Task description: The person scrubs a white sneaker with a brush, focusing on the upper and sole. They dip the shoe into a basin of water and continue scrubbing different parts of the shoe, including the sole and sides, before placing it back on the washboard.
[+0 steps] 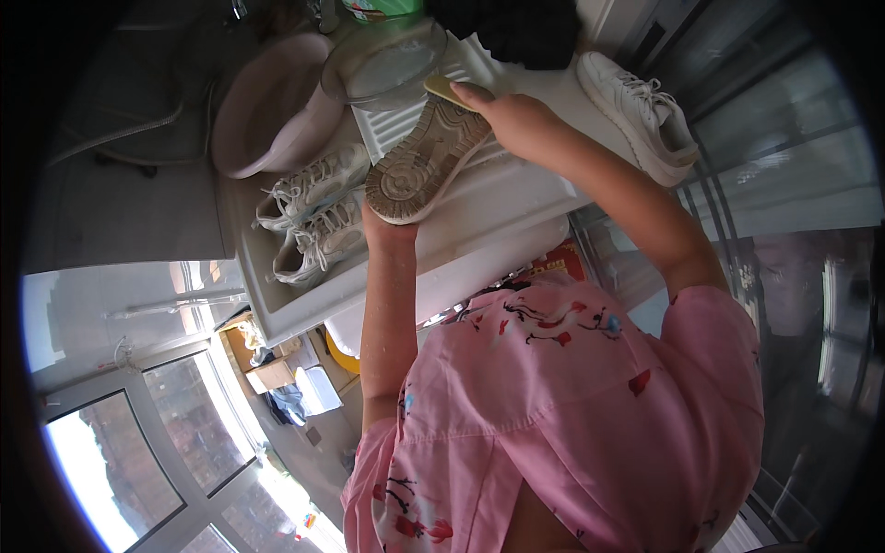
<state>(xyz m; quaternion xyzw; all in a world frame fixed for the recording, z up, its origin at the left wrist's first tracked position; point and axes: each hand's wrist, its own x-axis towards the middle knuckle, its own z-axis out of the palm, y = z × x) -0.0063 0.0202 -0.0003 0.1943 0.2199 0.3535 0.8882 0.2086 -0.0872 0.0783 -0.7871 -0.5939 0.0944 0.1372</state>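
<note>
A shoe with a brown patterned sole [422,155] is turned sole outward above the laundry sink. My left hand [388,222] is at its heel end, with the fingers hidden behind the shoe. In my right hand [501,114] is a brush with a pale yellow back [442,90], held against the toe end of the sole; its bristles are hardly visible. A pair of wet-looking lace-up sneakers, one farther back [321,176] and one nearer [321,242], lies left of the held shoe. A white sneaker [639,114] rests at the right on the sink's rim.
A pale pink basin [231,148] stands at the back left, beside a clear bowl [390,66] over the ribbed washboard [387,128]. Behind them are a green container [382,8] and dark cloth [515,31]. The white sink edge [429,276] runs before me, with glass panels at right.
</note>
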